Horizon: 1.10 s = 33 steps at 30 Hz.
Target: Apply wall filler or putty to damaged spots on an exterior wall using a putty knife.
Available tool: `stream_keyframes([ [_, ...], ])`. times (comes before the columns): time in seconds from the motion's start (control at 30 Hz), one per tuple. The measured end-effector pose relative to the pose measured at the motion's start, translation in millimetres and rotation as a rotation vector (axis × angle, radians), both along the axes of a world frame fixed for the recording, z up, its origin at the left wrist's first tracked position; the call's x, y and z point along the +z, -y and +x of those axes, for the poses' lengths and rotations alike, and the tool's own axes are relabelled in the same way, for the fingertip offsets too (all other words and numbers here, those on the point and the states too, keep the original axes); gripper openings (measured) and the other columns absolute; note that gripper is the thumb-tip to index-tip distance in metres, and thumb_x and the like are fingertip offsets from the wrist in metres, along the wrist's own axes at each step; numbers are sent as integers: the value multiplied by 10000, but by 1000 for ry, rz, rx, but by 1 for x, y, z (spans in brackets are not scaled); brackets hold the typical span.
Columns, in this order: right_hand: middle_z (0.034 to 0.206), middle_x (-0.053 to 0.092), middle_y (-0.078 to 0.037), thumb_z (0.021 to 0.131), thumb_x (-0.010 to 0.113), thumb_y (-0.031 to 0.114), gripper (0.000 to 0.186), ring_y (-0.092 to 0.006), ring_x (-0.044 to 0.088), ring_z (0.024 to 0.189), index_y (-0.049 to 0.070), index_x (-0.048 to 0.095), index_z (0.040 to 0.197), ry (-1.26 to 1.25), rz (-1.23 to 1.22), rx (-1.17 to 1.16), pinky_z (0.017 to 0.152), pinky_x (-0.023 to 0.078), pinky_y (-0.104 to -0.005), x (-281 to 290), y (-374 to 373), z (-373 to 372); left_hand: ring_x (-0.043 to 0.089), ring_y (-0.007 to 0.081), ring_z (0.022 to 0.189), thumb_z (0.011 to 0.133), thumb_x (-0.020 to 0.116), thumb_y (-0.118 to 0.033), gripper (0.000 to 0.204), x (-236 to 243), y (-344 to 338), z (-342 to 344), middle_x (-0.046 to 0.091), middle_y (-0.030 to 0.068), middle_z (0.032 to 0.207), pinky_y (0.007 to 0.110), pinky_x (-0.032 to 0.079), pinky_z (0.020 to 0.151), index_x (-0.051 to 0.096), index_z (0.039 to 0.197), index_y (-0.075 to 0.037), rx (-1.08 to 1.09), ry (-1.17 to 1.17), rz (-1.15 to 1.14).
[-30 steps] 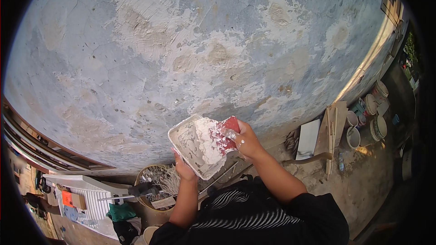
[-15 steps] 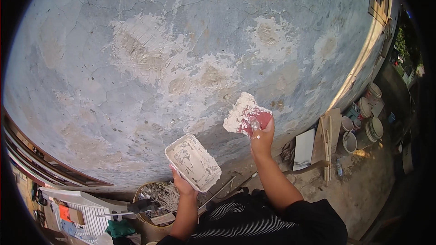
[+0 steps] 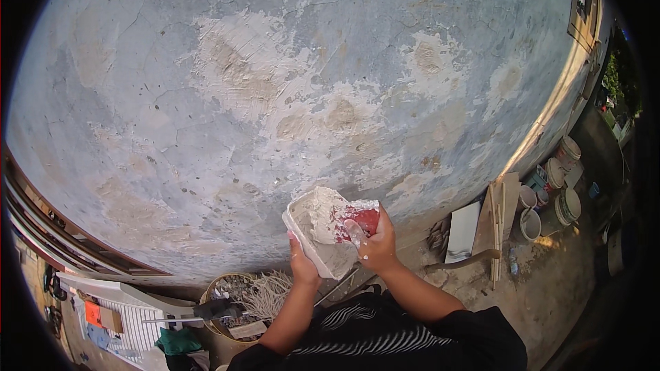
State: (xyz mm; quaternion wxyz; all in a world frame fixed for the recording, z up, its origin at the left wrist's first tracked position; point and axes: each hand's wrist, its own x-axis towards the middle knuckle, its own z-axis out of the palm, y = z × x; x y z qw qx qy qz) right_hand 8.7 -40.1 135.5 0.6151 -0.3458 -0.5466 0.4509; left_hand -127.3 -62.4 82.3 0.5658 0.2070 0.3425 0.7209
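Note:
My left hand (image 3: 303,261) grips the near left side of a whitish rectangular plastic tub (image 3: 335,266), its inside smeared with filler. In my right hand (image 3: 379,243) is a red putty knife (image 3: 362,221), thumb pressed on its face. A thick lump of off-white putty (image 3: 320,214) covers the far end of the blade, which lies over the tub's opening. Whether the blade touches the tub's inside, I cannot tell. Beyond both hands rises a blue-grey wall (image 3: 172,89) with cracks and pale filler patches (image 3: 254,86).
A round basket (image 3: 208,295) of rubble and stringy fibre stands below on the left, beside a white ribbed panel (image 3: 148,333). At right, boards (image 3: 464,232) and wooden strips (image 3: 496,233) lean near the wall. Several buckets (image 3: 568,206) stand farther right on the concrete floor (image 3: 543,285).
My right hand has brought the loaded putty knife down and left from before the wall to over the tub. My left hand has shifted the tub slightly right and up, tilting it differently.

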Motion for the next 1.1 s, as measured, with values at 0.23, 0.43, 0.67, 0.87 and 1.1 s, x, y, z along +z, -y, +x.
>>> stream_keyframes([
  [0.23, 1005, 644, -62, 888, 655, 24, 290, -127, 630, 927, 7, 509, 1138, -288, -127, 96, 836, 512, -283, -11, 5, -8, 492, 277, 1253, 1019, 320, -510, 641, -8, -4, 3, 461, 146, 1404, 395, 364, 1082, 325, 1449, -34, -39, -33, 19],
  [0.43, 943, 698, -102, 855, 690, 34, 232, -143, 665, 848, -23, 583, 1053, -143, 25, 22, 778, 522, -287, -17, 13, -6, 499, 240, 1236, 1034, 358, -428, 570, -26, -11, -5, 494, 139, 1369, 367, 380, 1058, 347, 1430, -19, -56, -109, -15],
  [0.67, 894, 705, -120, 858, 691, 53, 199, -154, 678, 790, -25, 596, 1014, -119, 23, -71, 719, 532, -288, -17, 6, -4, 501, 240, 1236, 1032, 358, -436, 567, -12, -7, -8, 496, 135, 1371, 359, 382, 1055, 373, 1420, -23, -126, -17, -49],
  [0.87, 851, 705, -123, 852, 697, 66, 189, -159, 681, 761, -22, 602, 989, -22, 48, -119, 697, 531, -298, -25, 6, 2, 516, 261, 1229, 1034, 327, -446, 573, 15, 3, 0, 503, 145, 1369, 386, 393, 1050, 375, 1422, -27, -71, 49, -90],
  [1.1, 850, 704, -116, 829, 694, 35, 187, -160, 683, 749, -23, 614, 988, 141, 236, -89, 662, 534, -295, -19, 19, 5, 553, 232, 1153, 1041, 366, -381, 493, -6, -7, -1, 537, 129, 1303, 360, 430, 998, 397, 1396, -40, -118, -44, -53],
])
